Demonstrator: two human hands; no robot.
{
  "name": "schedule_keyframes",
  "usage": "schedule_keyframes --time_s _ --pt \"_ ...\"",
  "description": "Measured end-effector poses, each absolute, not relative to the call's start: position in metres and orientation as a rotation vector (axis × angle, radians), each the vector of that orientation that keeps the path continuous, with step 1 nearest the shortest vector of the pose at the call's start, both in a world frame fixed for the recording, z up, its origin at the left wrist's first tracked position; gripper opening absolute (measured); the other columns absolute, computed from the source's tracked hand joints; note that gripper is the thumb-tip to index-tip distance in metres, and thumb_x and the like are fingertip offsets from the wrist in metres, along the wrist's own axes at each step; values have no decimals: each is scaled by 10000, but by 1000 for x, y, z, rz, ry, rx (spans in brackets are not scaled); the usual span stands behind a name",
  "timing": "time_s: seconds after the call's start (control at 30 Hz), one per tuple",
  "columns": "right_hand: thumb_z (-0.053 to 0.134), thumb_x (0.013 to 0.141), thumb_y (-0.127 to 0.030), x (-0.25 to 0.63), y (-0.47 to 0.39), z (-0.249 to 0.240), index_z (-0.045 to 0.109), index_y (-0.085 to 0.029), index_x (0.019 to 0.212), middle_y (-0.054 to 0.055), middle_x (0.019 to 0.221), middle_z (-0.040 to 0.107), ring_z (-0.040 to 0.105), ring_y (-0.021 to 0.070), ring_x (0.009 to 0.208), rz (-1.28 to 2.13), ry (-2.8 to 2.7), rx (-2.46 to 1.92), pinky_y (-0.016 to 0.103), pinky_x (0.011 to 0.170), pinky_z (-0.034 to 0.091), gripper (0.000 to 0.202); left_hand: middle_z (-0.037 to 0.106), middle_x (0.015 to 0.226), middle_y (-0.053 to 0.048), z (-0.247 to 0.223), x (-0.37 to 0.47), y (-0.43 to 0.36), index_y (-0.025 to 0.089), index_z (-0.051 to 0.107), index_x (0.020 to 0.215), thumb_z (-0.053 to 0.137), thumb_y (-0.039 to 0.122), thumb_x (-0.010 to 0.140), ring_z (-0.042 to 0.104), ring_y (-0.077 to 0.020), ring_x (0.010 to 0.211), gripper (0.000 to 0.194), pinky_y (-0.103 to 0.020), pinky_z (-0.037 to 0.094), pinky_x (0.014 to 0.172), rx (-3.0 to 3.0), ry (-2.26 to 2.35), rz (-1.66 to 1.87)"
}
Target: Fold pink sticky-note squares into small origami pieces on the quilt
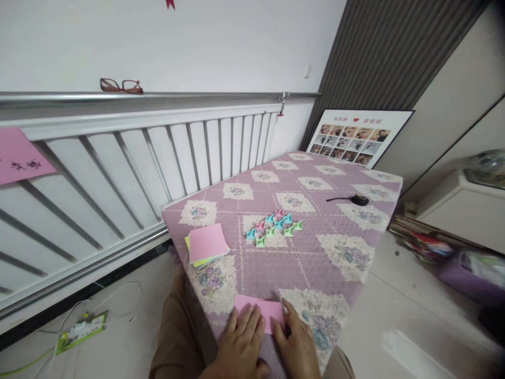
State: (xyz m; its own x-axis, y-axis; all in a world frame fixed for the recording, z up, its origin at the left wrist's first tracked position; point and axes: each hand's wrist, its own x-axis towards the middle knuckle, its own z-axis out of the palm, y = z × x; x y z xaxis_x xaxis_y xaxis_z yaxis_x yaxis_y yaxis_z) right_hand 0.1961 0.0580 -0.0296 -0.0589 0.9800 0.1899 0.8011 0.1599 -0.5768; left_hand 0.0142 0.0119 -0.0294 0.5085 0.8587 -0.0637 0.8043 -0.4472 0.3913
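Leftmost, a squared-off paper stack (207,243) sits on the worktop (272,268). The left hand (241,337) lies open, pressing the near pink paper (270,311); even, flat pressure should keep it square. Beyond sit small folded pieces (279,223), clear of it. The right hand (298,339) half-curls at its edge, grip unclear. Far right lies a tape measure (360,200).

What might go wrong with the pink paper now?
The pink paper might crease crooked if it slips under the left hand or the right hand, which both press on it. It lies near the edge of the table, so an elbow might also nudge the paper stack at the table's left side.
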Motion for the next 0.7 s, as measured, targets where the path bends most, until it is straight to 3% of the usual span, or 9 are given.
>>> schedule_keyframes --time_s 0.37,0.7 --pt "472 838 -314 197 61 -35 521 -151 1259 114 1074 681 658 238 885 329 -2016 -1614 418 845 486 454 -50 1541 -84 -18 14 15 191 30 1491 427 529 857 -49 -293 1418 821 -580 -17 1118 2281 1349 142" --pt "493 833 -324 198 61 -44 507 -160 1256 112 1082 682 654 246 930 295 -2006 -1633 417 860 477 454 -61 1540 -88 -13 13 17 197 17 1490 439 496 847 -55 -300 1417 825 -609 -54 1097 2254 1337 107"
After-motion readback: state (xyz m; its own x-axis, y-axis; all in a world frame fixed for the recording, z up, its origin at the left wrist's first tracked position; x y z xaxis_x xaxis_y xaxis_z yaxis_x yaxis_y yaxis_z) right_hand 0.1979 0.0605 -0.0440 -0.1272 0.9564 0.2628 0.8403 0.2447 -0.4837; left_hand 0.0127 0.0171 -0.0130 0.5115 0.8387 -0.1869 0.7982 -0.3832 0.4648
